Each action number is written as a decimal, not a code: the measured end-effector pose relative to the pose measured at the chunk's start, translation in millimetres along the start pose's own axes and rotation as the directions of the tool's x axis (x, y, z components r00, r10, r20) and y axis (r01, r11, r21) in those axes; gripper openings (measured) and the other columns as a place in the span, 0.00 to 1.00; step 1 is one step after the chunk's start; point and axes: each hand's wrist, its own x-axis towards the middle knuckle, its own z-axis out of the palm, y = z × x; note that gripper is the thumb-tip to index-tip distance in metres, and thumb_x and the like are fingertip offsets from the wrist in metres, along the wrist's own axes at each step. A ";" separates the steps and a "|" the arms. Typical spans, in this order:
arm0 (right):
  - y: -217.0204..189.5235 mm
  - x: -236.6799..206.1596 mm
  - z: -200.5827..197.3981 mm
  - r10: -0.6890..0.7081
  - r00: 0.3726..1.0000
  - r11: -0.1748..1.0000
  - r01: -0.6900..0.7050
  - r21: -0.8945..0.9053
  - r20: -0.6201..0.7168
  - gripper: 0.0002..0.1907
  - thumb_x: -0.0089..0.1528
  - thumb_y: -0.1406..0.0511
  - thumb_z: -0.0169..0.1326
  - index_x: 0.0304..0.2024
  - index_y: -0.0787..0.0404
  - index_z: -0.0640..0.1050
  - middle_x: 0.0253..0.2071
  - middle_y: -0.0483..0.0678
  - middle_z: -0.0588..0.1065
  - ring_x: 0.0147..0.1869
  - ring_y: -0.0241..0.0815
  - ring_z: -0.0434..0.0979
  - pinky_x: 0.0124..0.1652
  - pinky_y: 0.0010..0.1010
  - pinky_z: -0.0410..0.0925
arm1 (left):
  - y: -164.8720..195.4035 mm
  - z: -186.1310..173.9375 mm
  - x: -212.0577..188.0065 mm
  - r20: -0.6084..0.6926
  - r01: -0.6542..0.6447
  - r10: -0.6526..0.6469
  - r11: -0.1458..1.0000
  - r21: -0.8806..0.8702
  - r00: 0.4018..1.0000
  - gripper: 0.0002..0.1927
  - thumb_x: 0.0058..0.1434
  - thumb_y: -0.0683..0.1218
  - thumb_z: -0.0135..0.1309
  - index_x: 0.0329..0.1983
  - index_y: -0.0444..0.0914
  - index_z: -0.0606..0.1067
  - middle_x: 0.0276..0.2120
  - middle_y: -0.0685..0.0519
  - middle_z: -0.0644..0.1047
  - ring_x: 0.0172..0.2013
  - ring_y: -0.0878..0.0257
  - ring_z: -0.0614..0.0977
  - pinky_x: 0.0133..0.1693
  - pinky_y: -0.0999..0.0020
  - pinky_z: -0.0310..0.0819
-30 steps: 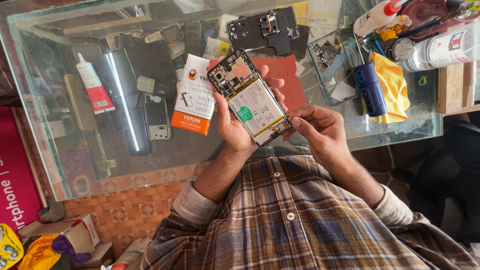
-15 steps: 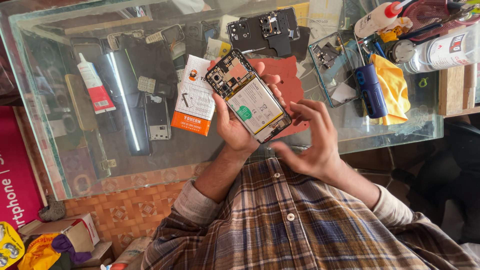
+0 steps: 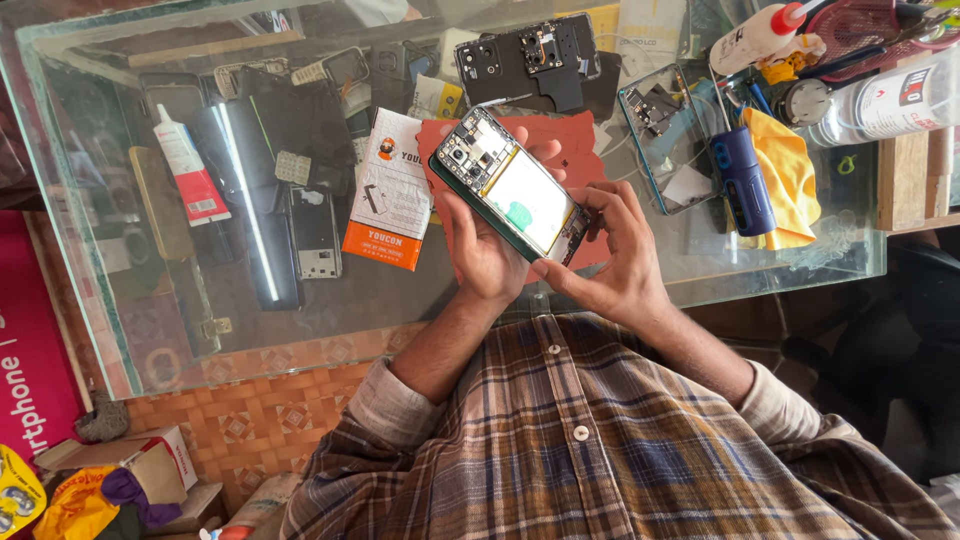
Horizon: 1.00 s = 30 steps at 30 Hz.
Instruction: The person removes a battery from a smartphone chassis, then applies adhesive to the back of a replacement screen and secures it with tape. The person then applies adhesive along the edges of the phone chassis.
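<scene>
Now opened phone (image 3: 515, 190) between both hands' fingers (image 3: 600, 205)

1 head cam, looking steeply down from close above at the hands (image 3: 560, 250) and glass table (image 3: 300, 300).

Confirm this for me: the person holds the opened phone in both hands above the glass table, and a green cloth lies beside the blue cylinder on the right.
One detail is wrong: the cloth is yellow, not green, as the head view shows. The rest stands: both the left hand and right hand hold the opened phone above the glass table, and the cloth lies beside the blue cylinder.
</scene>
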 end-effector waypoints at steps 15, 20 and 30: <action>4.7 2.8 -0.7 -0.142 0.988 0.990 0.143 -0.002 -0.055 0.41 0.48 0.59 0.74 0.58 0.70 0.71 0.54 0.54 0.69 0.54 0.44 0.70 0.51 0.34 0.69 | -3.3 -21.3 -0.6 0.027 0.067 -0.064 0.989 -0.130 0.998 0.32 0.83 0.59 0.32 0.79 0.32 0.56 0.67 0.37 0.67 0.62 0.45 0.76 0.67 0.47 0.68; 5.4 -1.6 3.6 -0.149 0.982 0.989 0.149 -0.004 -0.118 0.46 0.47 0.56 0.78 0.59 0.71 0.70 0.50 0.52 0.71 0.50 0.42 0.73 0.51 0.33 0.70 | -5.1 -31.9 -0.6 -0.152 0.028 -0.046 0.993 -0.117 0.987 0.31 0.78 0.56 0.31 0.79 0.36 0.54 0.73 0.44 0.64 0.64 0.46 0.76 0.67 0.43 0.70; 13.1 -1.1 14.9 -0.238 0.954 0.970 0.244 0.011 -0.184 0.39 0.47 0.59 0.80 0.51 0.70 0.73 0.56 0.57 0.73 0.59 0.45 0.77 0.54 0.36 0.75 | -5.3 -43.3 2.7 -0.123 -0.044 0.030 0.992 -0.115 0.992 0.29 0.79 0.54 0.33 0.80 0.41 0.52 0.74 0.46 0.63 0.68 0.48 0.72 0.67 0.42 0.71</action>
